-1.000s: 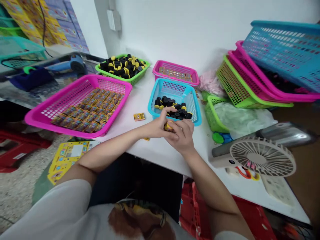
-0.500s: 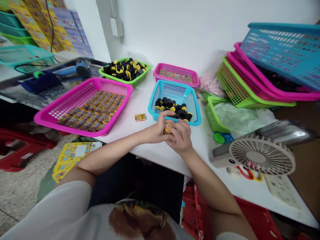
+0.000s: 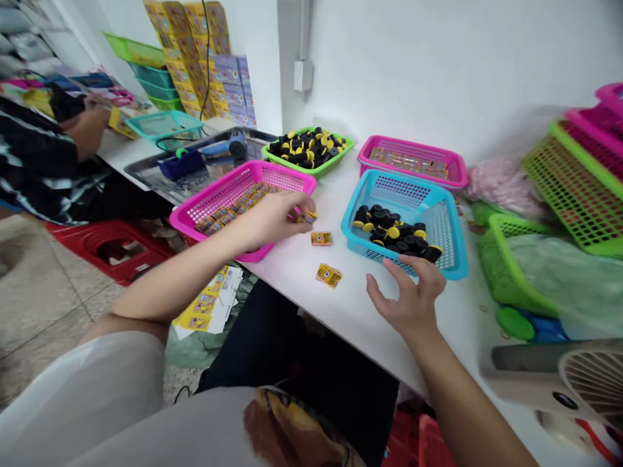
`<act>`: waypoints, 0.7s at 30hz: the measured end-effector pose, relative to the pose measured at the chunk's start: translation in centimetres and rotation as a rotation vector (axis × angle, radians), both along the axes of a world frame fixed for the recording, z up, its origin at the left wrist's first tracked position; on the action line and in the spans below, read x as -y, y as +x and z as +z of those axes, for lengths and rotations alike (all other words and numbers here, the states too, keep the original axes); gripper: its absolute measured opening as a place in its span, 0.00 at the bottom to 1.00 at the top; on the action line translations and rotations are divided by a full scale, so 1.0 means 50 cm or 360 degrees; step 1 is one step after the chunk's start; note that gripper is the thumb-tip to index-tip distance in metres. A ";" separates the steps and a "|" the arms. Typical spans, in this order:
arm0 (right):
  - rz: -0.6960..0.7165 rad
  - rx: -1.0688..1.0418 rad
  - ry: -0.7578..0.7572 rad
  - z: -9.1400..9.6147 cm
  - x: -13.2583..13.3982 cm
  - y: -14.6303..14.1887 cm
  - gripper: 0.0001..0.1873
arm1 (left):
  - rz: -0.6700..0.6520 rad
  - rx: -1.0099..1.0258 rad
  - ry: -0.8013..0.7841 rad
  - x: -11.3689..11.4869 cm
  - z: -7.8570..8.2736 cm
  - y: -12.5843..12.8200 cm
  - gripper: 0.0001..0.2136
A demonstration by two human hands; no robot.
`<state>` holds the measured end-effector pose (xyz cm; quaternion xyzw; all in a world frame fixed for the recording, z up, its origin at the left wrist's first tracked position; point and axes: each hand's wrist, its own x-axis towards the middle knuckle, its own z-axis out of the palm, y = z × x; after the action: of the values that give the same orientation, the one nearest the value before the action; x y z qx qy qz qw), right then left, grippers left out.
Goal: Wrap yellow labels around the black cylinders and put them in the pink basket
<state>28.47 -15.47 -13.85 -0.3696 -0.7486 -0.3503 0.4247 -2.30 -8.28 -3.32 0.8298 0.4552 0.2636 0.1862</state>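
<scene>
My left hand is pinched on a small yellow wrapped roll, held over the right rim of the big pink basket, which holds rows of wrapped rolls. My right hand hovers open, fingers spread, at the near edge of the blue basket, which holds black-and-yellow spools. Two small yellow stickers lie on the white table between my hands.
A green basket of spools and a smaller pink basket stand by the wall. Green baskets and a fan sit at right. Another person works at the far left beside a metal tray and red stools.
My hands have parted: the left carried the roll leftward to the big pink basket, the right opened and stayed by the blue basket. The view swung left.
</scene>
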 end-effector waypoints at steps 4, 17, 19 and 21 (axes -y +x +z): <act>-0.0004 -0.0014 -0.0041 0.004 0.004 -0.004 0.29 | 0.0430 -0.0245 -0.0304 -0.103 -0.002 -0.075 0.20; -0.0258 -0.0537 -0.0406 0.051 -0.049 0.087 0.07 | 0.0206 -0.0718 -0.0573 -0.185 -0.056 -0.103 0.19; -0.0287 -0.0664 -0.0672 0.069 -0.077 0.106 0.09 | 0.0177 -0.0766 -0.0524 -0.176 -0.052 -0.098 0.16; -0.0308 -0.0678 -0.1066 0.084 -0.113 0.111 0.10 | 0.0226 -0.0731 -0.0255 -0.145 -0.048 -0.080 0.13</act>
<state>34.02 -9.84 -9.64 -0.6204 -0.6784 -0.0412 0.3914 -6.29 -1.03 -5.71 0.8164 0.5623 0.0437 0.1241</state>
